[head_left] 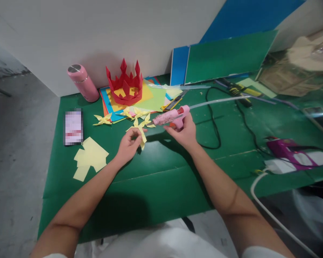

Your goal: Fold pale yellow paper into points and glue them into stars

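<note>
My left hand (129, 143) pinches a folded yellow paper piece (140, 132) just above the green mat (161, 179). My right hand (183, 133) grips a pink glue gun (172, 115) by its handle, with the nozzle pointing left at the yellow piece. A clear glue stick sticks out of the gun's back toward the right. Other folded yellow paper shapes (103, 119) lie just beyond my hands, in front of a stack of coloured paper (150, 96).
A red paper crown (125, 86) sits on the coloured stack, a pink flask (83, 83) to its left. A phone (73, 127) and flat yellow sheets (90, 157) lie at left. Black cable, a purple device (293, 150), a white power strip and green and blue boards are at right.
</note>
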A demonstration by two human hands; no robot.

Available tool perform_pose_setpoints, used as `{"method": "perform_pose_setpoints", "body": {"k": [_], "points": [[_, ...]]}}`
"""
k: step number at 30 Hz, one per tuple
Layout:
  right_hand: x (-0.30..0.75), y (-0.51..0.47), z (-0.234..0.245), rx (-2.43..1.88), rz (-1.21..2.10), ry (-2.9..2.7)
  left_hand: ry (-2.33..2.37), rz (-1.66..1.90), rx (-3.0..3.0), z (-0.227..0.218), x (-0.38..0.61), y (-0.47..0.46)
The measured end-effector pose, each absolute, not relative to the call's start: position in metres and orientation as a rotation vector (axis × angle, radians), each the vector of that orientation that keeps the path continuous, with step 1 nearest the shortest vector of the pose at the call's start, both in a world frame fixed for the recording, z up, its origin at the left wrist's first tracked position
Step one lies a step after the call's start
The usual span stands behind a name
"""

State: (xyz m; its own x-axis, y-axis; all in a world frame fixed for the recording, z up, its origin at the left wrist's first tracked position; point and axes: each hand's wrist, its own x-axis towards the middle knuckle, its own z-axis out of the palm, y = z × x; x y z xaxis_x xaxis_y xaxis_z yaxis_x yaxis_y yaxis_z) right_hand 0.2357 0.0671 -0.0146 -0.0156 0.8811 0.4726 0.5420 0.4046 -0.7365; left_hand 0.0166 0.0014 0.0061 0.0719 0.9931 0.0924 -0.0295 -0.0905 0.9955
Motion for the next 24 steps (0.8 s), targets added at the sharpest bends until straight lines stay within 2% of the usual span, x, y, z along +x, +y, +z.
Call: {"method": "perform_pose_setpoints", "body": {"k": [12, 24], "points": [[0.232, 0.061, -0.002, -1.318, 0.041, -2.002, 1.068, 1.284, 1.286, -0.014, 0.004, 0.006], [0.236, 0.063, -0.007, -1.392, -0.111, -2.085, 1.132, 1.235, 1.286, -0.012, 0.004, 0.004]]}}
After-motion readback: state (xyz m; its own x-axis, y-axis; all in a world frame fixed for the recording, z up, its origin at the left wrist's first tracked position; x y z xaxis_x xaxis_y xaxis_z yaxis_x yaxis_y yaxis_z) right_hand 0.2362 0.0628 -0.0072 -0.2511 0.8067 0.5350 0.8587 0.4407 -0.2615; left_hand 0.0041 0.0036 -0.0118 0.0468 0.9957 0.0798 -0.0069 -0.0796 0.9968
